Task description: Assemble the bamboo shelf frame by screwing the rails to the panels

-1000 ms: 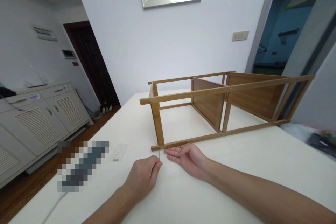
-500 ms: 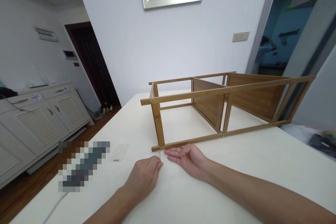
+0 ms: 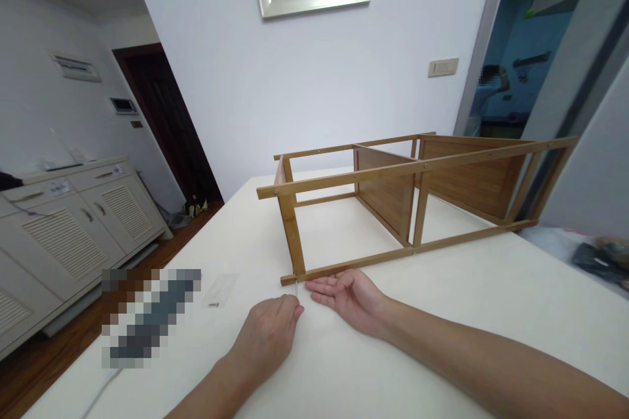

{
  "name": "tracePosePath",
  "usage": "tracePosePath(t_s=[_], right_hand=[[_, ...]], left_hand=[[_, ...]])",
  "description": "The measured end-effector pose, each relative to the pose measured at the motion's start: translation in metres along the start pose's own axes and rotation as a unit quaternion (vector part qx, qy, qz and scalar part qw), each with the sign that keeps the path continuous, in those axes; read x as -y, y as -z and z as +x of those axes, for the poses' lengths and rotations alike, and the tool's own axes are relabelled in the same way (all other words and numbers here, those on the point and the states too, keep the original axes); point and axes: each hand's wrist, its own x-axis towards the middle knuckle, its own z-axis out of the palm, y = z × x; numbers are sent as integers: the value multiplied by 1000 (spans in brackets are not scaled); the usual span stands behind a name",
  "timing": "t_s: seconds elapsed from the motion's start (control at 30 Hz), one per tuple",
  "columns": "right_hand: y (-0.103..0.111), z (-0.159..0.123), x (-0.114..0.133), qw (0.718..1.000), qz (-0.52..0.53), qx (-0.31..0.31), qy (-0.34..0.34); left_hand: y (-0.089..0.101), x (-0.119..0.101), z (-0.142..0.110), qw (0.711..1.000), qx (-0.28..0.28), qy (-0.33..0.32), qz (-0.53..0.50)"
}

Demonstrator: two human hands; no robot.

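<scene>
A wooden shelf frame (image 3: 371, 258) lies on its side on the white table (image 3: 373, 366). My left hand (image 3: 269, 332) is closed around a thin metal rod that looks like a hex key (image 3: 296, 289); its far end meets the screw spot at the near left end of the lower rail, and the rest is hidden in my fingers. Just right of it, my right hand (image 3: 356, 301) rests palm up with fingers stretched out, the fingertips by the same rail. Nothing shows in that palm.
Left of my hands lies a clear plastic bag (image 3: 220, 291) with a small screw at it. Further left are a blurred-out dark object (image 3: 154, 317) and a white cable (image 3: 101, 393). A white cabinet (image 3: 88, 209) stands beyond the table. Dark items (image 3: 597, 265) sit at the right.
The whole view has shifted slightly, so things appear a little further left. Both hands keep their places at the rail, with the hex key still in my left hand.
</scene>
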Motion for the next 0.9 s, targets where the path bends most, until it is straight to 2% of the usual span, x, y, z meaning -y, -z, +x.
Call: tracePosePath(t_s=[0.2,0.3,0.7,0.9], right_hand=[[0,0,0,1000,8,1,4],[0,-1,1,1000,7,-6,1],[-1,-1,0,1000,-1,-11,0],[-2,0,1,1000,2,-14,-2]], left_hand=[[6,1,1,983,22,152,-102],[7,1,1,974,25,190,-121],[4,3,-3,970,49,196,-134],[3,4,-3,962,53,222,-147]])
